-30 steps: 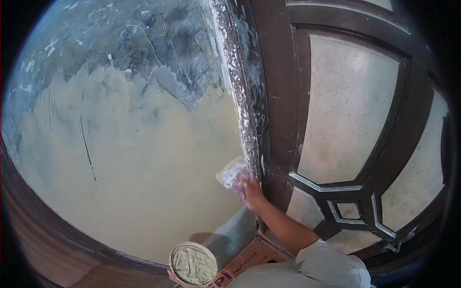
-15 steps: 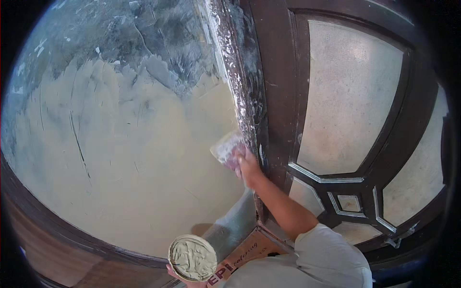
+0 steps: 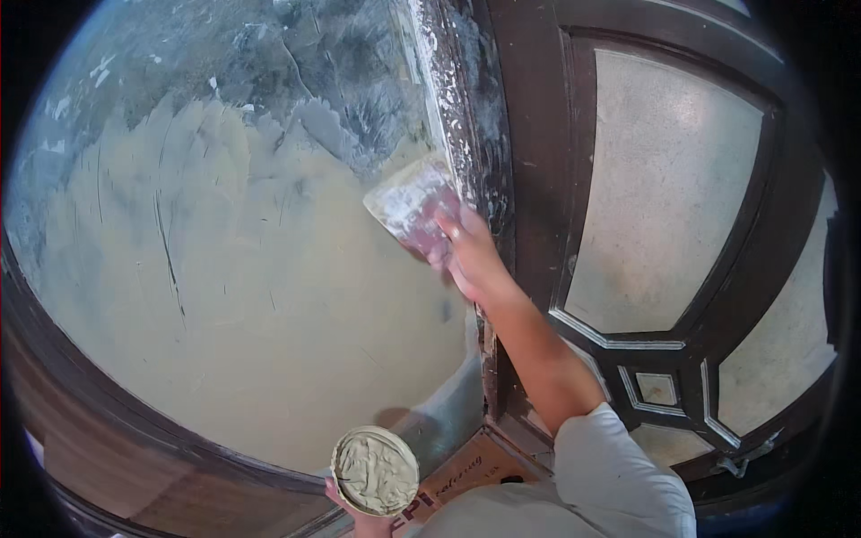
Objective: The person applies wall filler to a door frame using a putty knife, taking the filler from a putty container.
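Observation:
A flat, wide scraper (image 3: 411, 201), pinkish near the grip and smeared white, is gripped in my right hand (image 3: 468, 254). Its broad edge lies against the wall (image 3: 260, 296), beside the dark door post. Beige filler coats the lower part of that wall, while bare blue-grey plaster shows higher up. Low in the view, my left hand (image 3: 345, 507) holds a round tub (image 3: 375, 471) of creamy putty from beneath. The putty's surface is lumpy and ridged. Most of my left fingers are hidden under the tub.
A white-spattered wooden post (image 3: 462, 134) borders the wall on the right. Beyond it stands a dark brown door (image 3: 538, 179) with pale panels and a metal handle (image 3: 735, 464). On the floor lies printed cardboard (image 3: 462, 475). Dark wooden trim (image 3: 117, 408) curves along the lower left.
My right hand has slid the scraper upward along the wall beside the post, and more of its face shows. The view has shifted slightly; the tub stays in my left hand.

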`<action>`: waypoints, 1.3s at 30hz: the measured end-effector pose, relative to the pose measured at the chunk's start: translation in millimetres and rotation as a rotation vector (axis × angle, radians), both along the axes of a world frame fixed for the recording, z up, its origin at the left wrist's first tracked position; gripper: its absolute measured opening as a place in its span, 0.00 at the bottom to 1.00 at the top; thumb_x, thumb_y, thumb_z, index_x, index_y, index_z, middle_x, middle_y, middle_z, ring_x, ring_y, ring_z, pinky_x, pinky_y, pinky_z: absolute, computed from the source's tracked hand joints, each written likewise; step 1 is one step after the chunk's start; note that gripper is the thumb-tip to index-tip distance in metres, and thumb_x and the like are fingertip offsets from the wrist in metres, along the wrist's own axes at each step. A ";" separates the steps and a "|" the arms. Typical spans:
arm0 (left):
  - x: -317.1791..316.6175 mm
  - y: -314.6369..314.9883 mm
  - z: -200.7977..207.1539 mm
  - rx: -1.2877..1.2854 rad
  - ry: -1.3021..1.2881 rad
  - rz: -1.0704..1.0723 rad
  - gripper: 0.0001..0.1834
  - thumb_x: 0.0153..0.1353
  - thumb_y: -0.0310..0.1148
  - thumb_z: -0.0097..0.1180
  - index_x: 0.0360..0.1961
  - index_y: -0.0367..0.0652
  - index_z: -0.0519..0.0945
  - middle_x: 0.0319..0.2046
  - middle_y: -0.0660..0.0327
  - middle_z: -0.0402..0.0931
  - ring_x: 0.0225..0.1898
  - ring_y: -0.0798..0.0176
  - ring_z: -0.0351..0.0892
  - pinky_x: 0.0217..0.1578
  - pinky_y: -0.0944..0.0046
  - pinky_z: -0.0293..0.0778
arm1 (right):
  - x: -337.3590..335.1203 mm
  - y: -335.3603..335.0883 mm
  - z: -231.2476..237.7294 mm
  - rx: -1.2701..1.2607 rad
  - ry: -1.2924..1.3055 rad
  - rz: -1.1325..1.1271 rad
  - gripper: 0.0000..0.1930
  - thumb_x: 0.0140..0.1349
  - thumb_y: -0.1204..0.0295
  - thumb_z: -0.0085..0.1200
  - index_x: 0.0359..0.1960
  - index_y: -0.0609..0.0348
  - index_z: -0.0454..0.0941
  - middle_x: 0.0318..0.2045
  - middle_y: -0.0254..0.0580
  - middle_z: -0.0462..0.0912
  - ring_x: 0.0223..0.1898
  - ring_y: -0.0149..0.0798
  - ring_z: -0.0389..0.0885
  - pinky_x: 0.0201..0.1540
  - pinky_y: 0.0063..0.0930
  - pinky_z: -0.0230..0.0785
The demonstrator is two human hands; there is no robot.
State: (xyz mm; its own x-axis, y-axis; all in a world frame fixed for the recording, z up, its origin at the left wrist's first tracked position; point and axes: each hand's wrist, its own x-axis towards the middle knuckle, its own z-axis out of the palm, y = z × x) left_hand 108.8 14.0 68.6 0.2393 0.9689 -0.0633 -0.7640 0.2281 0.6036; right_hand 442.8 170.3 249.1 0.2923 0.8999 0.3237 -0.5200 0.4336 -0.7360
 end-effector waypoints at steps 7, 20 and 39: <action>-15.6 -4.9 -2.9 0.021 -0.079 0.000 0.47 0.55 0.73 0.43 0.67 0.53 0.65 0.66 0.55 0.64 0.63 0.44 0.66 0.60 0.38 0.68 | -39.8 -12.0 -81.1 -0.090 -0.008 -0.140 0.22 0.73 0.70 0.44 0.67 0.54 0.59 0.50 0.36 0.75 0.39 0.31 0.79 0.19 0.22 0.59; -33.1 -13.4 3.6 0.071 -0.069 0.023 0.45 0.57 0.72 0.42 0.67 0.52 0.66 0.66 0.54 0.64 0.63 0.45 0.67 0.60 0.39 0.69 | -21.0 12.8 -56.2 -0.164 0.112 -0.153 0.14 0.73 0.70 0.42 0.58 0.55 0.67 0.43 0.37 0.78 0.31 0.28 0.77 0.20 0.23 0.61; -18.6 -24.1 11.2 0.125 -0.157 -0.020 0.46 0.57 0.72 0.42 0.67 0.50 0.65 0.65 0.55 0.66 0.63 0.45 0.68 0.59 0.39 0.69 | -29.0 -28.2 -174.7 -0.365 0.249 -0.020 0.15 0.73 0.67 0.43 0.60 0.50 0.66 0.46 0.34 0.76 0.29 0.30 0.76 0.19 0.18 0.59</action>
State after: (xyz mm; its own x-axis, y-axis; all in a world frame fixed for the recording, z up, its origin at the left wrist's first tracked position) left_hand 90.2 -10.0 79.8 0.2558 0.9619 0.0968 -0.8469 0.1746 0.5023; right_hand 413.8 142.1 74.4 0.3394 0.9357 -0.0969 -0.6950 0.1800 -0.6961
